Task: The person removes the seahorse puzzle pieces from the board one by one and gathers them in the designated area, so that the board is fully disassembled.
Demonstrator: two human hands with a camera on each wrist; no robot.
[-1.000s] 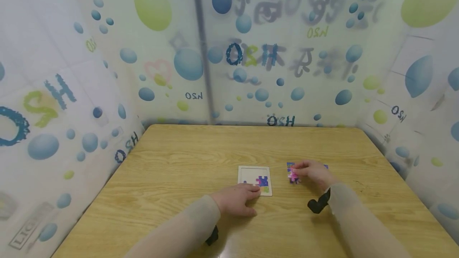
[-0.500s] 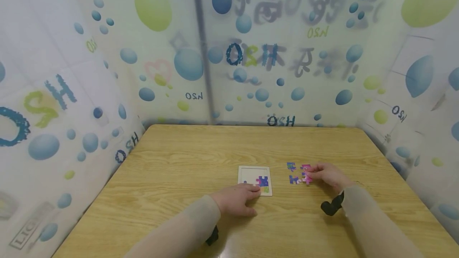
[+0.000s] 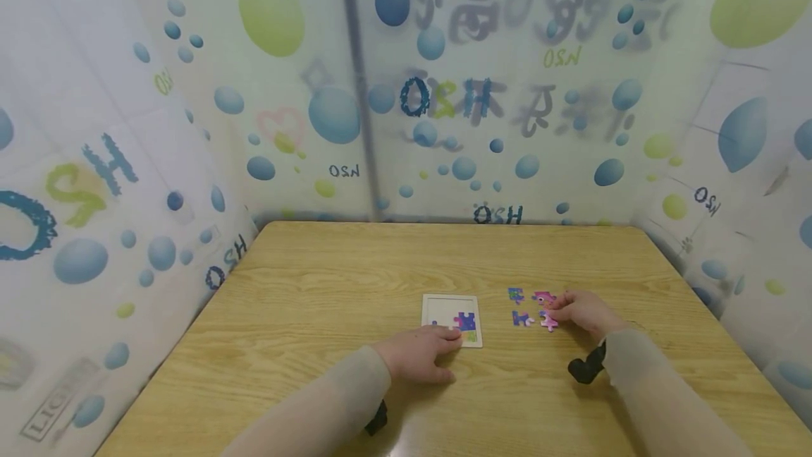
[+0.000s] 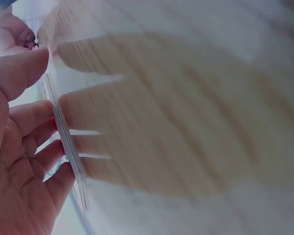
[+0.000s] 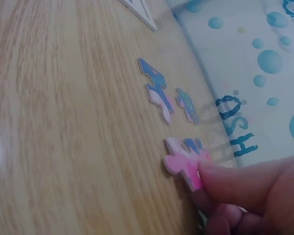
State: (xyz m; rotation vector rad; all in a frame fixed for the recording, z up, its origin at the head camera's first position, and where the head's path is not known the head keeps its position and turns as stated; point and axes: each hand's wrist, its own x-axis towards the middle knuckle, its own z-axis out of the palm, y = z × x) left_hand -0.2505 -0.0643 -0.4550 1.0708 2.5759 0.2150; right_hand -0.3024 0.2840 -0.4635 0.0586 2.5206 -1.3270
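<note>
My left hand (image 3: 419, 355) rests with extended fingers on the near-left part of a pale square puzzle tray (image 3: 440, 306). A purple-blue piece (image 3: 466, 321) sits in the tray's right half, partly beside my fingertips. In the left wrist view, the fingers touch the thin edge of the tray (image 4: 63, 132). My right hand (image 3: 583, 310) pinches a pink puzzle piece (image 3: 548, 321) between thumb and fingers, close to the table. The right wrist view shows the thumb on that pink piece (image 5: 179, 159). A pink piece with an eye (image 3: 542, 298) lies just behind it.
Left of the right hand lie a blue-green puzzle piece (image 3: 516, 295) and a blue-and-pink one (image 3: 521, 318). The wooden table (image 3: 317, 288) meets printed curtains (image 3: 406, 189) at the back and sides.
My right hand has moved right from over the left loose pieces, uncovering them. Over the last half second the pink piece shifted slightly right and nearer. The left hand stays put.
</note>
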